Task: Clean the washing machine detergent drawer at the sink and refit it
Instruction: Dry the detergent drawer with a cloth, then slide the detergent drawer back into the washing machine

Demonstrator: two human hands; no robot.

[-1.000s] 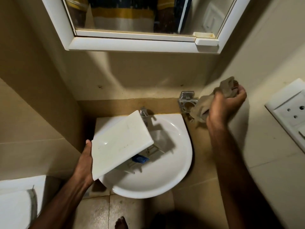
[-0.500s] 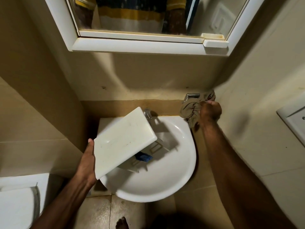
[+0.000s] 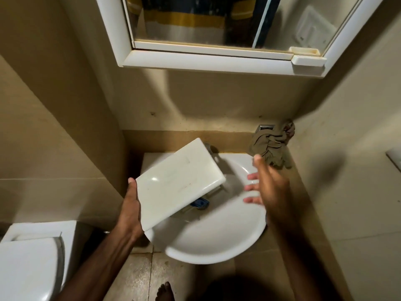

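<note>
A small domestic bathroom. A white half-round ceramic wall basin (image 3: 217, 242) sits in a corner between beige tiled walls (image 3: 54, 127). Above it hangs a white-framed mirror cabinet (image 3: 206, 61) whose glass reflects a white switch plate. At lower left stands a white toilet with closed lid (image 3: 28, 268) and its cistern. A crumpled grey-brown cloth (image 3: 271, 146) hangs on a chrome wall bracket (image 3: 264, 127) beside the basin. The floor is of stained beige tiles (image 3: 138, 276), on which a bare foot (image 3: 165, 292) stands.
</note>
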